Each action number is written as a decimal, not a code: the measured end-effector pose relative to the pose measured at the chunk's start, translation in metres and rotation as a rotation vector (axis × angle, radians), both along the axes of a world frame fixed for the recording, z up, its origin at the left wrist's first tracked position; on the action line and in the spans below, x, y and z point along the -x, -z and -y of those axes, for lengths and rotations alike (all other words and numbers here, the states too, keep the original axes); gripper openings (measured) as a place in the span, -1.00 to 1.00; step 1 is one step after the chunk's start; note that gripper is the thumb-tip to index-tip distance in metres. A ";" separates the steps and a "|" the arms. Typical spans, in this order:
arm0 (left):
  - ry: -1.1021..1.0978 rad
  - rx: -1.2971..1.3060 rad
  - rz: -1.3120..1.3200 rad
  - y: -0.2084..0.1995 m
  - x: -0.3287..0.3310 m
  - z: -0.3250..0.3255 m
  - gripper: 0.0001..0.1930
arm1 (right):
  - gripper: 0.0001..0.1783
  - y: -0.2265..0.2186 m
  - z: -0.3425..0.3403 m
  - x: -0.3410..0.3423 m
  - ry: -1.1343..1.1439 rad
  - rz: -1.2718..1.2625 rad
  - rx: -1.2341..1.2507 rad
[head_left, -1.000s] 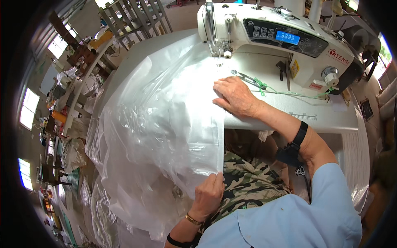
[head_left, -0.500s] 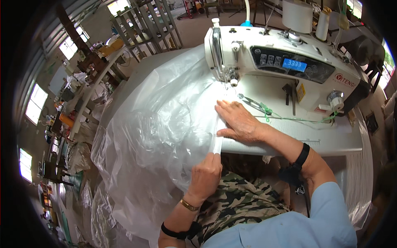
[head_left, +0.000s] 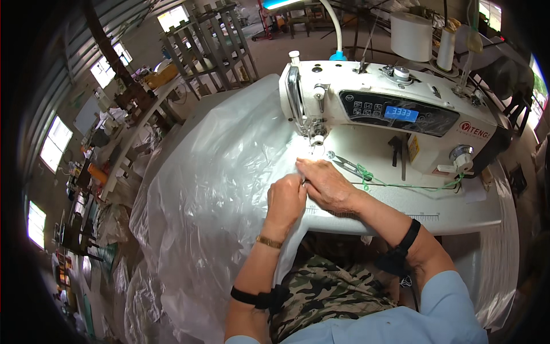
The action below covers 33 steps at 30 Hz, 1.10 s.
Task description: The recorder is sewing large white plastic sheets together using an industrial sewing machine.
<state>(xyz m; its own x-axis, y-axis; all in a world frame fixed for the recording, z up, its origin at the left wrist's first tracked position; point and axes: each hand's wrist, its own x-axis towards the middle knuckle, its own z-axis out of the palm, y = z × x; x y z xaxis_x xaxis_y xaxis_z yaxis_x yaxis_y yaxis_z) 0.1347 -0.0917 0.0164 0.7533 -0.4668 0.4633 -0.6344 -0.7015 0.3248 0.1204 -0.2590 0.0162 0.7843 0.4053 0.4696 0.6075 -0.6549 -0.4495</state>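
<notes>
Light-blue cloth, the smooth fabric of a short-sleeved shirt, lies nearest, above softly creased green, black and tan camouflage trousers. Matte black straps ring both forearms, and a gold-coloured metal band circles the left wrist.

The large, translucent whitish plastic sheet, glossy and finely crinkled, spreads over the left part of the pale, smooth worktable and hangs past its front edge; its upper part reaches the lit needle area. The left hand is curled with its fingers together, clamped on the sheet near its right edge. Just beside it, the right hand lies palm down, fingers close together and bent, tips on the sheet just in front of the needle; whether they pinch it, I cannot tell. The 2 hands meet at the thumbs.

Beyond the right hand lie slim metal scissors tied with thin, knotted green cord. Behind them stands the glossy white sewing machine, rounded at its edges, with a black control panel and a lit blue display. Farther back are 2 white thread spools, 1 broad and 1 narrow, and a grey slatted rack.
</notes>
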 end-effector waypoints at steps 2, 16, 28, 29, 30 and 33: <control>0.029 0.266 -0.176 -0.004 0.003 -0.004 -0.81 | -0.58 0.000 -0.002 -0.003 -0.005 0.093 -0.094; -0.299 0.129 -0.046 0.105 0.237 -0.146 -0.37 | -0.87 0.030 -0.041 0.126 -0.066 0.098 -0.322; 0.043 0.376 0.078 0.020 0.134 -0.124 -0.80 | -0.71 0.111 -0.136 0.138 -0.118 -0.976 -1.127; 0.053 0.378 0.083 0.014 0.118 -0.122 -0.80 | -0.76 0.121 -0.134 0.136 -0.270 -1.030 -1.109; 0.080 0.300 0.131 0.013 0.103 -0.126 -0.80 | -0.79 0.110 -0.130 0.141 -0.446 -1.053 -1.013; 0.083 0.201 0.090 0.011 0.082 -0.149 -0.78 | -0.76 0.022 -0.126 0.182 -0.642 -1.009 -0.840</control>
